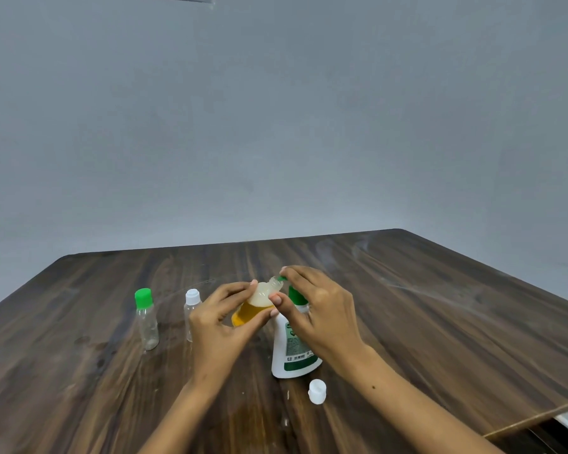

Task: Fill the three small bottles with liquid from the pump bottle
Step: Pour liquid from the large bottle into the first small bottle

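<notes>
Landmark: the pump bottle (294,348) stood upright on the counter (440,306), its green pump head under your right hand; every place below is taken from it.
Bottle in hand: you held the open small bottle (254,306) just left of the pump bottle, tilted, its mouth raised to the green spout (281,278).
Fill level: amber liquid lay in its lower part with pale foam above it, so by my judgement it was about half full and the first of three.
Left hand: your left hand (218,332) gripped the small bottle, fingers (233,291) curled round its body.
Right hand: your right hand (318,309) rested over the pump head, fingers bent across it and thumb toward the small bottle's neck; whether it was pressing could not be told.
Doing it well: you needed the spout right over the mouth, short slow strokes, and a pause for the foam to settle before topping up.
Risk: the tilt and the narrow mouth could have let liquid run down the outside and onto the counter.
Loose cap: a white cap (317,391) lay on the counter just in front of the pump bottle, near enough to reach for closing.
Waiting bottles: left of the pump bottle, past your left hand, stood a white-capped bottle (191,309) and, farther left, a green-capped bottle (146,319), both upright, capped and seemingly empty.
</notes>
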Action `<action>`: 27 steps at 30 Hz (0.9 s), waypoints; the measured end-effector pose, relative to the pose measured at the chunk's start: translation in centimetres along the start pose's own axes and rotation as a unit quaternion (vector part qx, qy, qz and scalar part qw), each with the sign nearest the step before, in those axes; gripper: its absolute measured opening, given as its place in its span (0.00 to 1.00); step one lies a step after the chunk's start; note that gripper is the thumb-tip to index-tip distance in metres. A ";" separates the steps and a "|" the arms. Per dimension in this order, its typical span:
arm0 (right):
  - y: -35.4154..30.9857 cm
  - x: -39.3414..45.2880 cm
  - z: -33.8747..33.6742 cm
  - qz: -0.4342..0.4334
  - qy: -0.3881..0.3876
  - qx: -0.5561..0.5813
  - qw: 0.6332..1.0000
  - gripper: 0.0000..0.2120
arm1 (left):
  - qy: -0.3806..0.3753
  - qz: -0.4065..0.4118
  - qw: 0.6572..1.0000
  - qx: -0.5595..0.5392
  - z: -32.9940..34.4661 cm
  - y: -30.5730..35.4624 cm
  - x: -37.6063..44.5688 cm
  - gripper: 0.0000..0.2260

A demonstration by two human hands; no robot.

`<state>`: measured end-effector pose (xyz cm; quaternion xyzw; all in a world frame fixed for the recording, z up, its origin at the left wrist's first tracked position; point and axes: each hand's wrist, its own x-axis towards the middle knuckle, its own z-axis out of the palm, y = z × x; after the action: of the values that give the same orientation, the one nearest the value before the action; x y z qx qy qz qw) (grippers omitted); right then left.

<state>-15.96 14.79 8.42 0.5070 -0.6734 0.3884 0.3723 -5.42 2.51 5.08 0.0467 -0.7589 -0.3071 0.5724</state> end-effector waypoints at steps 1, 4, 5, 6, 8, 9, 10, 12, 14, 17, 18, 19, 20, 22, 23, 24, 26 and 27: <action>0.1 0.1 -0.1 -0.003 -0.003 0.003 1.000 0.33 | -0.001 0.000 1.000 -0.003 0.0 0.0 0.0 0.23; 0.2 0.7 -0.5 -0.011 -0.003 0.005 1.000 0.33 | 0.000 -0.002 1.000 -0.008 0.0 -0.1 0.0 0.23; 0.1 0.7 -0.4 -0.009 -0.003 0.006 1.000 0.33 | 0.001 -0.002 1.000 -0.009 0.0 -0.1 0.0 0.23; 0.1 0.5 -0.2 -0.006 -0.003 0.004 1.000 0.33 | 0.003 -0.002 1.000 -0.010 0.0 0.0 0.0 0.22; 0.1 0.2 0.1 0.002 -0.003 0.003 1.000 0.33 | 0.003 -0.002 1.000 -0.013 0.0 0.1 0.1 0.22; 0.1 0.1 0.2 0.003 -0.002 0.003 1.000 0.33 | 0.002 -0.001 1.000 -0.013 0.0 0.1 0.0 0.22; 0.2 0.0 0.2 0.001 0.001 0.004 1.000 0.33 | 0.002 -0.001 1.000 -0.014 -0.1 0.1 0.1 0.22; 0.3 0.2 0.0 -0.005 0.003 0.009 1.000 0.33 | 0.002 -0.001 1.000 -0.011 -0.1 0.0 0.0 0.21; 0.5 0.6 -0.2 -0.005 0.003 0.015 1.000 0.33 | 0.004 -0.003 1.000 -0.004 0.0 -0.2 0.0 0.22; 0.4 0.4 0.3 0.004 0.006 0.017 1.000 0.32 | 0.009 0.000 1.000 0.001 0.0 -0.4 0.1 0.23; 0.4 0.2 0.4 0.006 0.006 0.017 1.000 0.32 | 0.010 0.001 1.000 -0.002 0.0 -0.3 0.1 0.23; 0.4 0.1 0.5 0.007 0.005 0.019 1.000 0.32 | 0.010 0.000 1.000 -0.004 0.0 -0.3 0.1 0.23; 0.4 0.1 0.5 0.005 0.005 0.019 1.000 0.32 | 0.010 -0.001 1.000 -0.004 0.0 -0.3 0.1 0.23; 0.5 0.2 0.3 -0.004 0.007 0.014 1.000 0.32 | 0.010 -0.004 1.000 -0.002 0.0 -0.3 0.0 0.23; 0.5 0.4 0.1 -0.008 0.009 0.010 1.000 0.32 | 0.011 -0.005 1.000 0.000 0.0 -0.4 0.0 0.22; 0.6 0.6 -0.1 -0.011 0.010 0.007 1.000 0.32 | 0.011 -0.004 1.000 0.001 0.0 -0.4 0.0 0.22; 0.6 0.5 0.0 -0.010 0.008 0.007 1.000 0.32 | 0.013 -0.002 1.000 0.000 0.1 -0.4 0.0 0.22; 0.5 0.4 0.1 -0.008 0.007 0.006 1.000 0.32 | 0.016 0.000 1.000 -0.003 0.1 -0.4 0.1 0.22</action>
<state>-16.54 14.66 8.65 0.5122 -0.6643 0.3925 0.3772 -5.63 2.21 4.95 0.0504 -0.7484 -0.3087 0.5848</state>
